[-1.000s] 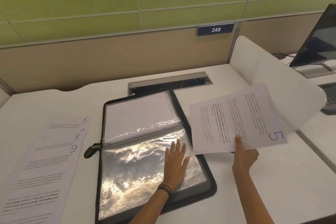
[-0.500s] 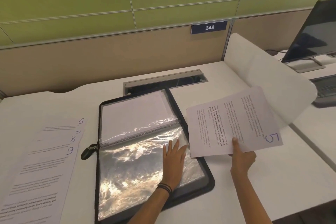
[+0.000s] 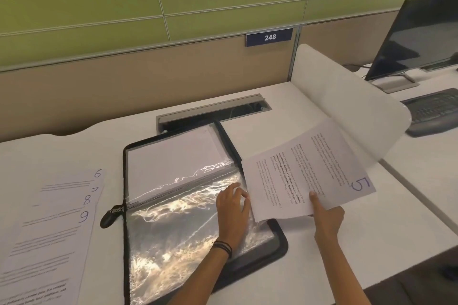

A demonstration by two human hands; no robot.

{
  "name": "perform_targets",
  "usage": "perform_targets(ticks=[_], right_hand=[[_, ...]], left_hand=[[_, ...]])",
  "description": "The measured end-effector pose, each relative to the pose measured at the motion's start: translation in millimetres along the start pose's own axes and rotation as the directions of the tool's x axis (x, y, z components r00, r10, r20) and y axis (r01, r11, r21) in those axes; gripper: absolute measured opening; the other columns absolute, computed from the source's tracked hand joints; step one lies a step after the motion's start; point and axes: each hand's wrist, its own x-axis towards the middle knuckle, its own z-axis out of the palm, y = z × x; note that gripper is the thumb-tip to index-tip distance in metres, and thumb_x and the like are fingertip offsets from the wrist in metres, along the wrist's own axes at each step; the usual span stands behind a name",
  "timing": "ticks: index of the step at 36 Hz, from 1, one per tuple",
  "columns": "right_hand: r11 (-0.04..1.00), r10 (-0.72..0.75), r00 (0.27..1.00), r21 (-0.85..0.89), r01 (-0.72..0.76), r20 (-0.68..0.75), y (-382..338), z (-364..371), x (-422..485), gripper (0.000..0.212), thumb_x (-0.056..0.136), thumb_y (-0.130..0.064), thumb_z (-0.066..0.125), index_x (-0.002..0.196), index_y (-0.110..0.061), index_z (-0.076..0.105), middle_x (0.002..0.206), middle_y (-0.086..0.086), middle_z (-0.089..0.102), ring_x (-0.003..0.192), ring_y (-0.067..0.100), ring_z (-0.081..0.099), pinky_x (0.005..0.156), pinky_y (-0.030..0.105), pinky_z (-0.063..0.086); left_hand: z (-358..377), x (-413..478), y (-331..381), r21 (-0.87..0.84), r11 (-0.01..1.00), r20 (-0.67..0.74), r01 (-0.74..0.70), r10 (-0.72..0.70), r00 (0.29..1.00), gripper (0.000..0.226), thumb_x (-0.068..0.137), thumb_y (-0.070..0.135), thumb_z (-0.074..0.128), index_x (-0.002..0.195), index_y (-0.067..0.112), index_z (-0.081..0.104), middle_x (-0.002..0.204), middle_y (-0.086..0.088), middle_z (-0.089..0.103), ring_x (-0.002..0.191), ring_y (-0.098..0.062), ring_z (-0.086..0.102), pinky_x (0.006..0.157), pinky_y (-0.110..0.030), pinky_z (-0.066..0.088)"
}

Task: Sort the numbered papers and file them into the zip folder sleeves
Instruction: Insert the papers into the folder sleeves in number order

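A black zip folder [image 3: 277, 247] lies open on the white desk, its shiny clear sleeve [image 3: 178, 235] facing up, with a filed white sheet [image 3: 173, 158] in the upper half. My left hand [image 3: 231, 210] rests on the sleeve near its right edge, fingers bent at the sleeve's opening. My right hand [image 3: 326, 220] pinches the paper marked 5 [image 3: 304, 173] by its lower edge, thumb on top. That sheet hangs just right of the folder, its left edge over the folder's border. Papers marked 6, 7, 8 and 9 [image 3: 57, 218] lie fanned at the left.
A grey cable slot [image 3: 213, 109] runs behind the folder. A white curved divider [image 3: 347, 101] stands at the right. Beyond it are a monitor [image 3: 421, 34] and a keyboard [image 3: 436, 111]. A beige partition with a sign 248 [image 3: 269, 37] closes the back.
My left hand slid toward the sleeve's right edge and its fingers curled from flat. The paper marked 5 came closer to the folder, now overlapping its right border.
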Motion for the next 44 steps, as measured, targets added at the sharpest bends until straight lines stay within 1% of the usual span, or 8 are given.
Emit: perform_targets(ticks=[17, 22, 26, 31, 34, 37, 41, 44], right_hand=[[0.999, 0.046, 0.996, 0.016, -0.047, 0.081, 9, -9, 2, 0.057, 0.082, -0.011, 0.070, 0.132, -0.006, 0.045, 0.116, 0.012, 0.059, 0.096, 0.028, 0.058, 0.084, 0.046, 0.053], [0.998, 0.062, 0.990, -0.033, -0.058, 0.125, 14, -16, 3, 0.052, 0.082, -0.009, 0.069, 0.129, -0.003, 0.047, 0.111, 0.011, 0.060, 0.093, 0.027, 0.057, 0.063, 0.027, 0.050], [0.992, 0.119, 0.982, -0.059, -0.111, 0.150, 21, -22, 10, 0.050, 0.080, -0.007, 0.072, 0.125, -0.003, 0.051, 0.116, 0.015, 0.062, 0.093, 0.029, 0.060, 0.070, 0.032, 0.052], [0.951, 0.238, 0.930, -0.261, -0.165, 0.279, 2, -31, 11, 0.031, 0.084, -0.019, 0.068, 0.110, -0.009, 0.054, 0.089, 0.008, 0.067, 0.069, 0.024, 0.064, 0.043, 0.025, 0.052], [0.797, 0.404, 0.798, -0.601, -0.068, 0.446, -14, -39, 10, 0.032, 0.087, -0.042, 0.061, 0.095, -0.011, 0.061, 0.076, 0.007, 0.073, 0.067, 0.024, 0.070, 0.056, 0.030, 0.056], [0.596, 0.509, 0.726, -0.798, 0.092, 0.463, -27, -37, 8, 0.049, 0.089, -0.049, 0.053, 0.082, -0.004, 0.069, 0.071, 0.005, 0.073, 0.059, 0.014, 0.068, 0.056, 0.020, 0.053], [0.478, 0.520, 0.689, -0.840, 0.256, 0.506, -43, -19, 4, 0.052, 0.092, -0.046, 0.050, 0.074, -0.002, 0.070, 0.061, 0.004, 0.070, 0.049, 0.011, 0.064, 0.048, 0.017, 0.049], [0.521, 0.383, 0.691, -0.761, 0.386, 0.613, -45, 3, 1, 0.041, 0.095, -0.036, 0.051, 0.071, -0.007, 0.067, 0.056, 0.000, 0.067, 0.047, 0.008, 0.062, 0.048, 0.018, 0.050]], left_hand=[[7, 6, 2, -0.045, 0.998, 0.084, -0.049, 0.053, 0.995, 0.017, 0.092, 0.032, 0.043, 0.096, 0.022, 0.056, 0.128, 0.006, 0.053, 0.119, -0.014, 0.045, 0.111, -0.041, 0.029], [7, 9, -5, 0.052, 0.975, 0.273, -0.218, 0.196, 0.942, 0.052, 0.097, 0.051, 0.019, 0.127, 0.025, 0.053, 0.146, 0.007, 0.041, 0.140, -0.012, 0.028, 0.120, -0.037, -0.001], [6, 13, -9, 0.144, 0.935, 0.437, -0.323, 0.233, 0.869, 0.086, 0.084, 0.062, -0.008, 0.138, 0.024, 0.047, 0.153, 0.002, 0.031, 0.144, -0.015, 0.019, 0.116, -0.038, -0.016], [7, 17, -13, 0.206, 0.908, 0.501, -0.365, 0.223, 0.836, 0.070, 0.097, 0.053, 0.004, 0.127, 0.022, 0.059, 0.139, -0.003, 0.052, 0.132, -0.023, 0.045, 0.112, -0.039, -0.012], [7, 19, -15, 0.301, 0.848, 0.458, -0.437, 0.273, 0.846, 0.042, 0.095, 0.041, 0.030, 0.107, 0.030, 0.069, 0.118, 0.005, 0.066, 0.112, -0.017, 0.061, 0.113, -0.043, 0.004], [5, 21, -13, 0.325, 0.813, 0.421, -0.483, 0.333, 0.844, 0.036, 0.090, 0.038, 0.035, 0.093, 0.035, 0.071, 0.107, 0.012, 0.069, 0.102, -0.010, 0.065, 0.108, -0.045, 0.017], [3, 25, -9, 0.374, 0.801, 0.427, -0.467, 0.299, 0.854, 0.037, 0.089, 0.038, 0.034, 0.085, 0.036, 0.071, 0.095, 0.018, 0.068, 0.096, -0.005, 0.064, 0.111, -0.046, 0.021], [7, 27, -11, 0.379, 0.818, 0.426, -0.433, 0.262, 0.866, 0.040, 0.091, 0.037, 0.030, 0.086, 0.031, 0.069, 0.092, 0.014, 0.066, 0.094, -0.007, 0.063, 0.112, -0.051, 0.023]])
